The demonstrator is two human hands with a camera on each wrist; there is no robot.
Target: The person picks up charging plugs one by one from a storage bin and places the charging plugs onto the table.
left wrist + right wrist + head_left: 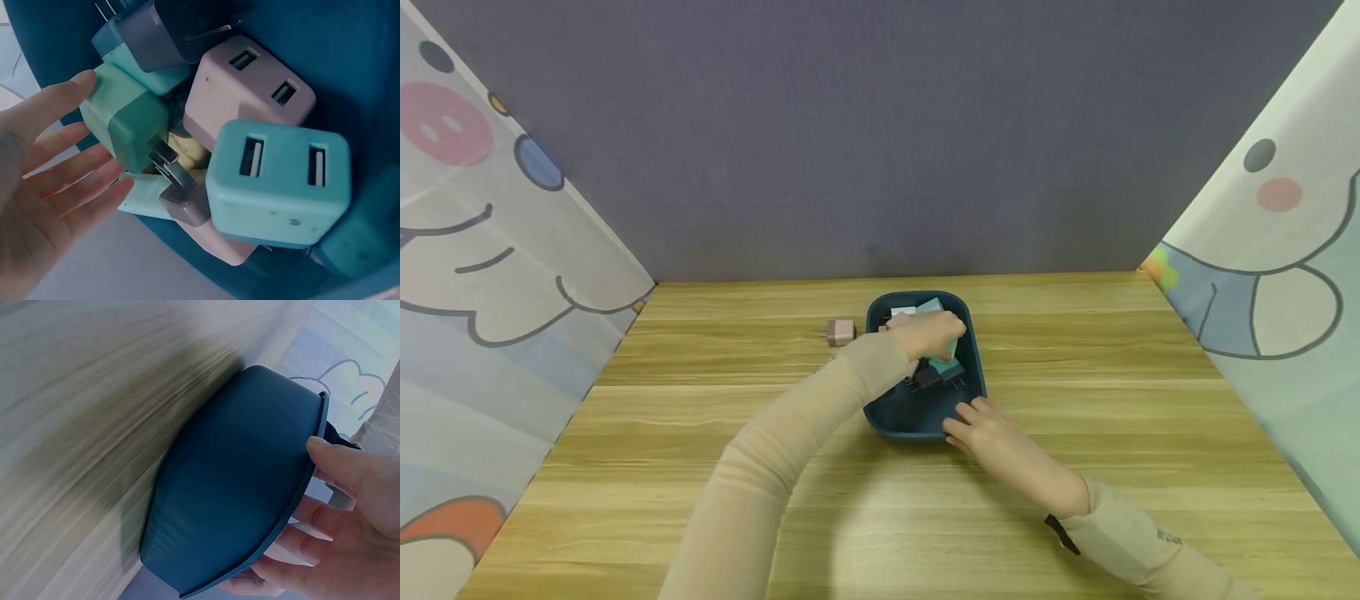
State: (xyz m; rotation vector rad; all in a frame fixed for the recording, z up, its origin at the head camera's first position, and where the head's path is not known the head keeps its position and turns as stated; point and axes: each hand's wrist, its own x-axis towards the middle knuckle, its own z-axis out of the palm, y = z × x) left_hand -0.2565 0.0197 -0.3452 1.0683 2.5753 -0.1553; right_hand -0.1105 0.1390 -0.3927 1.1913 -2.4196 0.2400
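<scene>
A dark blue plastic bin [917, 421] on the wooden table holds several USB charger plugs. My left hand [928, 333] reaches inside and pinches a green charger plug [122, 115] between thumb and fingers, its metal prongs facing the pile. Close by in the left wrist view are a turquoise charger [281, 187] with two USB ports, a pink charger [247, 94] and a dark grey-purple one [165, 37]. At the bin's near right corner, my right hand [996, 442] grips the rim, thumb on the outer wall and fingers over the edge.
One pink charger [841, 332] lies on the table [737, 442] just left of the bin. A dark grey panel [880, 142] rises behind the table, with cartoon-printed sheets [482, 208] along both sides.
</scene>
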